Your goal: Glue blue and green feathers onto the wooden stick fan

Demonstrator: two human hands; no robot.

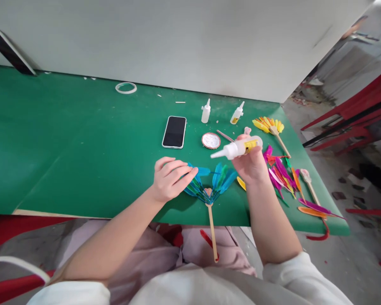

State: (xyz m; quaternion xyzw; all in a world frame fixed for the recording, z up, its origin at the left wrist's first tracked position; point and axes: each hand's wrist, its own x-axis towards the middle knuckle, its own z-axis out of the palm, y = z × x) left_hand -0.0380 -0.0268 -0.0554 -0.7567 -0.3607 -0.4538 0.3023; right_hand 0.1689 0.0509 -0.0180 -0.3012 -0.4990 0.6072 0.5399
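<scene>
My right hand is wrapped round a white glue bottle with a yellow label, tilted so its nozzle points left. To its left, my left hand pinches a blue feather whose quill points right, below the nozzle. Under both hands lies a feather fan of blue and green feathers, spread round the heart-shaped head of a wooden stick. The fan's handle sticks out past the table's near edge. My left fingers hide part of the fan's left side.
On the green table are a phone, a round dish, two more glue bottles and a tape ring. Loose feathers, a yellow fan and a wooden stick lie right. A grey panel stands behind.
</scene>
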